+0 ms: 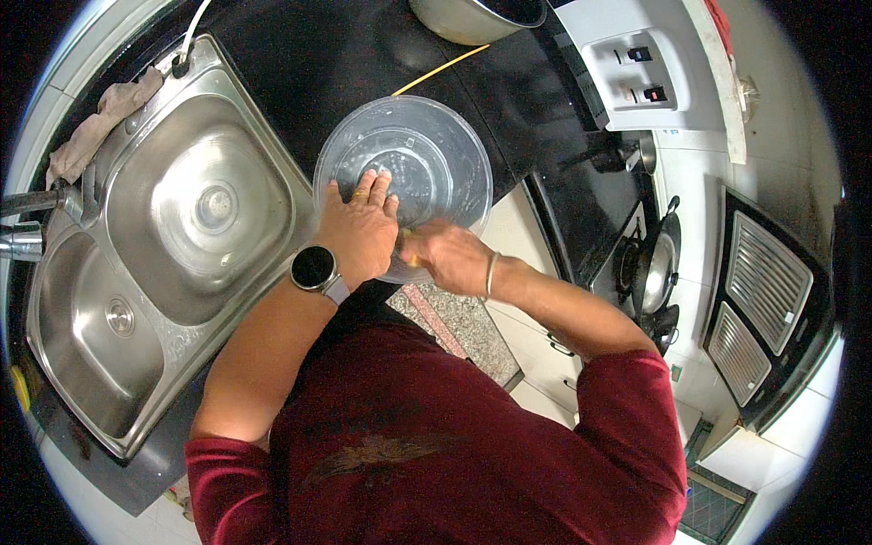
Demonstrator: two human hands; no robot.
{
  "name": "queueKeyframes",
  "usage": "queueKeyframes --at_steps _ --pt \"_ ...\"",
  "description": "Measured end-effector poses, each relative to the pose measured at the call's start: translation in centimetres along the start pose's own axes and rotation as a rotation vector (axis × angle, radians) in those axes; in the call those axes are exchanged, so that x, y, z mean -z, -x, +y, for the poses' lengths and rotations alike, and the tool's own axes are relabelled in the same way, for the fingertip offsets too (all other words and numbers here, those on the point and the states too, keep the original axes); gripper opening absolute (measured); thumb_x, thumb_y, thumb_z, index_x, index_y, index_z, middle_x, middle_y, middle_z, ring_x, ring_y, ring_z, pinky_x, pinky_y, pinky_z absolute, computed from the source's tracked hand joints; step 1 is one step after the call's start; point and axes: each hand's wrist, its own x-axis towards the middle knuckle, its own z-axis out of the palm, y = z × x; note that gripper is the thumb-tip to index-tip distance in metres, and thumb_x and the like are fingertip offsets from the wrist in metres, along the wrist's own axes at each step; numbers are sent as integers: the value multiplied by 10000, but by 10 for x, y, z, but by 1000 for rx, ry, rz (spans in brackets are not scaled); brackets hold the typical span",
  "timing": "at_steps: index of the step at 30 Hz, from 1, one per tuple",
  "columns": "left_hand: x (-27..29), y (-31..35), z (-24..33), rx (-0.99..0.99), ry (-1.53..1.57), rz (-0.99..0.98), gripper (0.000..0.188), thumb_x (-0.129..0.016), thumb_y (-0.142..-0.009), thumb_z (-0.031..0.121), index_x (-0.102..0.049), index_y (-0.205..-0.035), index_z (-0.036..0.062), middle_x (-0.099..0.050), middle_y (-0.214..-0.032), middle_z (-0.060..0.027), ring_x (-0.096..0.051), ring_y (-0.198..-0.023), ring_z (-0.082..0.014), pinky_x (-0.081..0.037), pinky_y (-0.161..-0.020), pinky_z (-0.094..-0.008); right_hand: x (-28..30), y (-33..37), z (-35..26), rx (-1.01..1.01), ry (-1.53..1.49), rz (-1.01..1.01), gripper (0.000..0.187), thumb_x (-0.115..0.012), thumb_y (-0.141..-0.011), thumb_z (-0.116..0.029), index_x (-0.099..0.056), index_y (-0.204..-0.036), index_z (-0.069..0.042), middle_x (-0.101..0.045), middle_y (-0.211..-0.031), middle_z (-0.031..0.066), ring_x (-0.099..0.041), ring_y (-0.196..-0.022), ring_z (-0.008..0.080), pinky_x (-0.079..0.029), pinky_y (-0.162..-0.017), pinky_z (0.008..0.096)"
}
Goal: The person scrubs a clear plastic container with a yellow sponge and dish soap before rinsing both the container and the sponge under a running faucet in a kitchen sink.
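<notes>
A round, clear plastic bowl sits at the counter's near edge, with whitish wet marks on its surface. My left hand lies over its left part, fingers stretched flat against the plastic, a watch on the wrist. Just to the right, my right hand is closed at the bowl's near side and slightly blurred. A bit of something yellow shows at its fingers, too small and hidden to name. Both hands are nearly touching each other.
A steel double sink with a tap stands at left, a beige cloth on its rim. Beyond the bowl are a thin yellow stick and a metal pot. A wok stands on the right.
</notes>
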Motion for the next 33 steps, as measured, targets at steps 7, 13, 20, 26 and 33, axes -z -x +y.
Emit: queueKeyframes --at_steps 7,13,20,26,33 --pt "-7 3 -4 -44 -28 88 571 -519 -823 214 -467 -1358 22 -335 -1484 -201 -303 -1395 -331 -290 -1057 -619 28 -52 59 -108 282 479 147 -572 -750 1 -647 -869 -41 -651 -923 171 -612 -890 352 -493 -839 426" --pt "11 -6 -7 -12 27 -164 609 -554 -767 186 -473 -1342 2 -428 -1410 -207 -387 -1339 -335 -294 -1038 -644 3 -140 21 -5 -118 661 137 -682 -755 -68 -702 -891 -67 -682 -920 154 -652 -850 341 -532 -770 403" --pt "-21 0 -12 -134 34 369 592 -546 -863 493 -603 -1182 -3 -495 -1342 -227 -451 -1288 -334 -303 -1013 -637 46 -78 72 -159 -21 342 227 -624 -778 27 -690 -978 -57 -695 -905 156 -684 -846 276 -533 -749 364" --pt "5 15 9 -240 221 199 770 -610 -765 630 -587 -1202 -4 -514 -1308 -254 -510 -1205 -372 -356 -1015 -521 42 -54 53 -281 -790 413 137 -661 -877 -41 -668 -1008 -4 -670 -892 16 -591 -793 67 -490 -695 228" --pt "-13 17 43 -269 252 146 407 -578 -795 163 -577 -1164 -7 -665 -814 -171 -683 -748 -318 -527 -603 -444 46 -82 36 -257 -854 295 140 -684 -855 -43 -674 -990 -8 -690 -909 54 -624 -803 101 -523 -705 258"
